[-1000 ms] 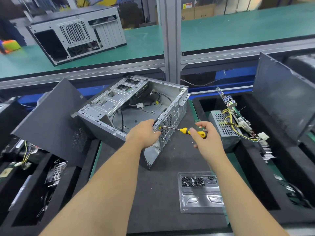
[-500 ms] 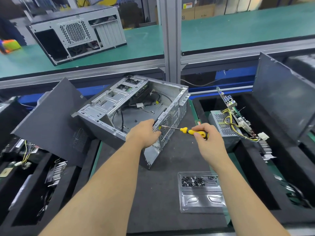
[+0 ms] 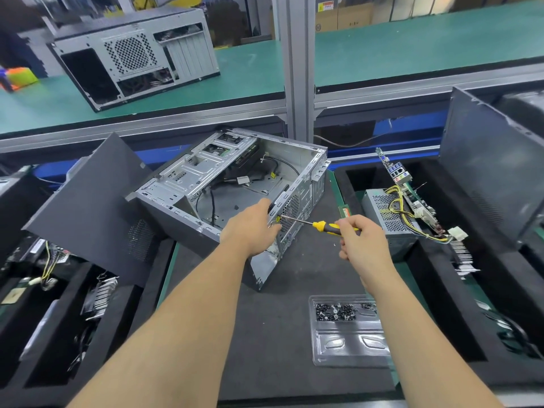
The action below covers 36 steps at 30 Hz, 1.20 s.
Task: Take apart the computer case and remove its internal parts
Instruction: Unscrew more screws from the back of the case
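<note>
An open grey computer case lies on its side on the dark mat, with black cables inside. My left hand grips the near corner of its perforated rear panel. My right hand holds a yellow-and-black screwdriver by the handle. The shaft points left and its tip touches the rear panel beside my left fingers. A power supply with yellow wires and a motherboard rest in the black foam tray on the right.
A clear plastic tray with several black screws lies near the front. Dark side panels lean at left and right. Foam bins hold parts at left. A second case stands on the green shelf behind.
My right hand has shifted its grip on the screwdriver handle, as if turning it. The case and my left hand have stayed in place.
</note>
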Motion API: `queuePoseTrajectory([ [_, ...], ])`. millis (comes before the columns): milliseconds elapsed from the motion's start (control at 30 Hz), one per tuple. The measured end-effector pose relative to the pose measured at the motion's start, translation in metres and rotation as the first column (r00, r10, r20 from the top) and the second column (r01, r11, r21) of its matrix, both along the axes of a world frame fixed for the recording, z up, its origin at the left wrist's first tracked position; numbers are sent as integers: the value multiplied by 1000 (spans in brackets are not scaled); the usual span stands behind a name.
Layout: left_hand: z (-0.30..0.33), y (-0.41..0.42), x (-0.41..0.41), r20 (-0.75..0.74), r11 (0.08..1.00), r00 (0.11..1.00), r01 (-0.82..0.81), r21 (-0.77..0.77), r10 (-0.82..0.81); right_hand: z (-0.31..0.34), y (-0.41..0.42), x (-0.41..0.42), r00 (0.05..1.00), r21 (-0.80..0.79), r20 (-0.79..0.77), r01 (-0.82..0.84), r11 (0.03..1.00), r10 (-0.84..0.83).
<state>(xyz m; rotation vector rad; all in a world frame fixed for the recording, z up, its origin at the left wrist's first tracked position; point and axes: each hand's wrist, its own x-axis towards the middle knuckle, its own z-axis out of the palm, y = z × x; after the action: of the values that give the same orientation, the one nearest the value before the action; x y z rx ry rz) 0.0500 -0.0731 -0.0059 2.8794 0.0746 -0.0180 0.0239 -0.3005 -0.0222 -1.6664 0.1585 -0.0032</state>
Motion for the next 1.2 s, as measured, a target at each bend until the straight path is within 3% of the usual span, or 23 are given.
queuePoseTrajectory([
  [100, 0, -1, -1, 50, 999, 998, 37, -4, -37, 5, -1, -3, 998, -47, 60, -9, 999, 12],
  [233, 2, -3, -5, 88, 996, 992, 83, 27, -85, 7, 0, -4, 997, 80, 64, -47, 996, 42],
  [467, 2, -6, -5, 64, 981, 986, 148, 129, -157, 4, -3, 4, 990, 33, -133, -33, 999, 37],
  [633, 1, -6, -5, 30, 970, 985, 160, 185, -168, 4, -2, 2, 998, 99, -65, -17, 995, 23],
  [933, 1, -8, -4, 27, 972, 989, 140, 188, -147, 2, -6, 2, 997, -12, 60, -54, 998, 55],
  [1100, 1, -8, -5, 31, 973, 988, 145, 182, -153, -3, -2, 1, 999, 167, -6, -46, 985, 48],
  [1200, 1, -7, -5, 30, 973, 988, 144, 178, -152, -2, 0, 3, 986, 135, -161, -14, 991, 36],
])
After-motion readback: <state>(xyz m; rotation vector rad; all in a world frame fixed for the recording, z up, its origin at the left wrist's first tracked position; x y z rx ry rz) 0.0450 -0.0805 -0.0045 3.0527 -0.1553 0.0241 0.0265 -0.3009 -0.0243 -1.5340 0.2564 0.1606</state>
